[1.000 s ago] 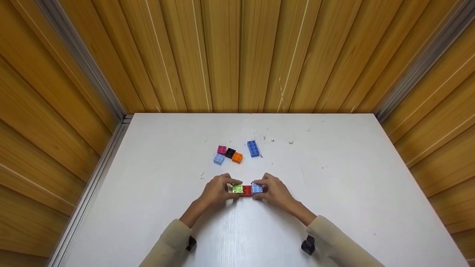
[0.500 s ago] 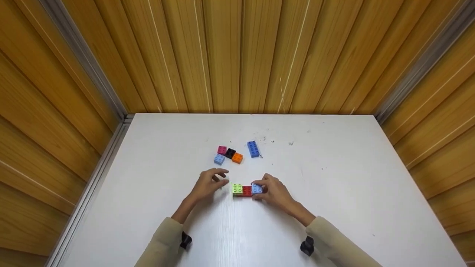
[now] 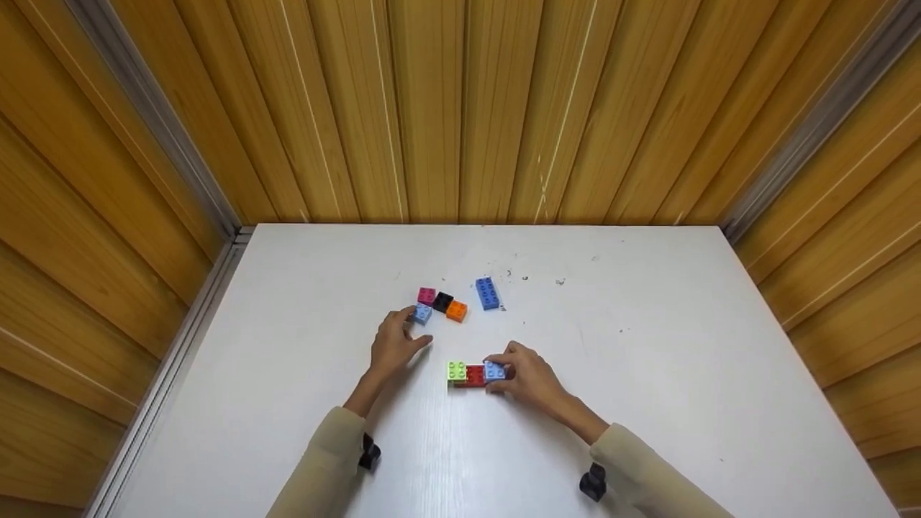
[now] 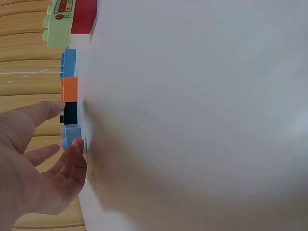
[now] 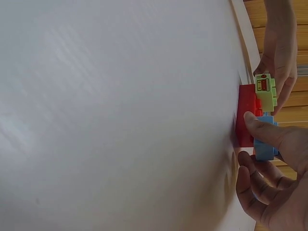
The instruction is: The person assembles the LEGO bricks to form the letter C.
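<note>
Left hand (image 3: 393, 348) has come off the lime brick (image 3: 457, 370): a second ago it was pinching it, now it's up at about 10 o'clock from there. Fingers are spread and loosely bent, nothing held, thumb well apart from the index, the whole thing reaching in from 7 o'clock. Just off it at 1 o'clock is the loose light blue brick (image 3: 422, 314), with the index fingertip right at its 9 o'clock edge; can't tell if they're actually touching.

Right hand (image 3: 534, 375) hasn't really budged, coming in from 4 o'clock. It's pinching the other light blue brick (image 3: 494, 370), which sits at its 9 o'clock, stacked on the 3 o'clock end of the red brick (image 3: 475, 375). Lime one's on the 9 o'clock end.

Around the loose one on the tabletop (image 3: 647, 410): magenta brick (image 3: 427, 295) at 12, black brick (image 3: 443, 301) at 2, orange brick (image 3: 457, 311) at 3, and a long blue brick (image 3: 487, 293) past the orange at 2. Those look unmoved to me.
</note>
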### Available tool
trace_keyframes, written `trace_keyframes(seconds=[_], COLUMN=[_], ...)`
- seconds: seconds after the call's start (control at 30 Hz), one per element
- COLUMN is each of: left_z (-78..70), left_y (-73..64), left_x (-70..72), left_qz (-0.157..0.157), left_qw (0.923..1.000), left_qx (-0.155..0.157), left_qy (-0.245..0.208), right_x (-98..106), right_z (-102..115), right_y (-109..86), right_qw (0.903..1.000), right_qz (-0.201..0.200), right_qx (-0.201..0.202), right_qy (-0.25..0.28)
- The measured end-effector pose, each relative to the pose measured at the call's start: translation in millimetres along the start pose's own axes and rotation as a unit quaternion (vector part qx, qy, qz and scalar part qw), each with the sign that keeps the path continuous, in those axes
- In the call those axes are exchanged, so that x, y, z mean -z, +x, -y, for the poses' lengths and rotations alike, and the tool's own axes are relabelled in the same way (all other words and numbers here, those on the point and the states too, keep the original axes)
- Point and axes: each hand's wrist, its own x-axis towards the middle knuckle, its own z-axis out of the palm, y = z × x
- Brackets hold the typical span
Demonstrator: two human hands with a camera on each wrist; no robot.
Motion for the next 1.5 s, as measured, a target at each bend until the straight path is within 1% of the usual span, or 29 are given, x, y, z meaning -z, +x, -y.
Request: trace_keyframes(seconds=[0.07,0.2,0.4,0.5,0.63,0.77,0.87,1.0,1.13,1.23,1.37,1.43,1.5], left_z=[0.2,-1.2,-2.3,-3.4,-4.3,-4.6,-5.2,-6.7,-7.7,-8.2,-8.8,-9.6,-10.7], left_y=[0.8,3.7,16.0,20.7,22.6,20.2,16.8,14.6,13.3,10.5,3.9,0.4,-2.8], left_x=[-2.0,-5.7,-10.5,-11.2,-12.6,-12.4,-9.8,-3.0,5.4,8.8,10.6,11.6,13.0], left_qz=[-0.004,-0.015,-0.045,-0.045,-0.045,-0.048,-0.034,-0.006,0.023,0.042,0.058,0.069,0.081], left_qw=[0.9999,0.9995,0.9983,0.9979,0.9979,0.9978,0.9982,0.9982,0.9966,0.9954,0.996,0.9963,0.9961], left_qx=[0.005,0.023,0.036,0.046,0.045,0.038,0.035,0.029,0.016,0.012,-0.002,-0.009,-0.023], left_qy=[0.01,0.015,0.008,0.006,0.014,0.025,0.034,0.051,0.078,0.085,0.069,0.05,0.03], right_x=[-1,-2,0,0,0,-1,0,2,4,5,4,3,3], right_z=[1,1,1,1,0,1,2,3,5,5,6,6,6], right_y=[0.3,0.0,0.0,0.0,-0.6,-0.2,-0.2,0.7,5.1,8.4,10.0,10.3,10.4], right_qw=[1.0,1.0,1.0,1.0,1.0,0.9999,0.9999,0.9999,0.9997,0.9995,0.9995,0.9995,0.9995], right_qz=[0.002,0.002,0.005,0.005,0.003,0.005,0.008,0.003,-0.006,-0.005,-0.002,-0.002,-0.001], right_qx=[0.002,0.007,-0.003,-0.006,-0.004,-0.006,-0.007,-0.007,-0.005,-0.007,-0.011,-0.014,-0.017], right_qy=[0.002,-0.003,-0.004,-0.004,-0.008,-0.009,-0.011,-0.011,-0.022,-0.031,-0.03,-0.029,-0.026])
